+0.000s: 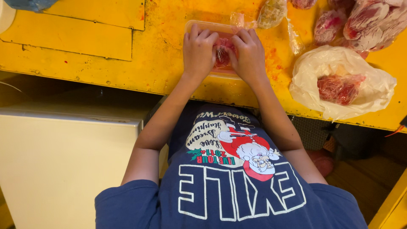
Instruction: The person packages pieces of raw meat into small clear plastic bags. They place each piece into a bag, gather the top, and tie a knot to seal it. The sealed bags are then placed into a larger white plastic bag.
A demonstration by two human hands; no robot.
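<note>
Red meat [222, 54] sits in a shallow clear plastic tray [203, 25] at the middle of the yellow table [85, 46], under both hands. From the left: a pale cabinet [63, 157] stands below the table's edge, and a flat yellow panel [76, 34] lies on top. The left hand [198, 50] has its fingers curled and pressed down on the tray's contents; the right hand [250, 53] does the same just beside it, thumbs meeting on the red piece. Whether either truly pinches it, I cannot tell. By my judgement the tray is only partly filled. Further right, a white plastic bag [339, 80] lies open with more meat inside, and wrapped portions [369, 21] crowd the far corner. The tabletop is scuffed and stained orange-red.
</note>
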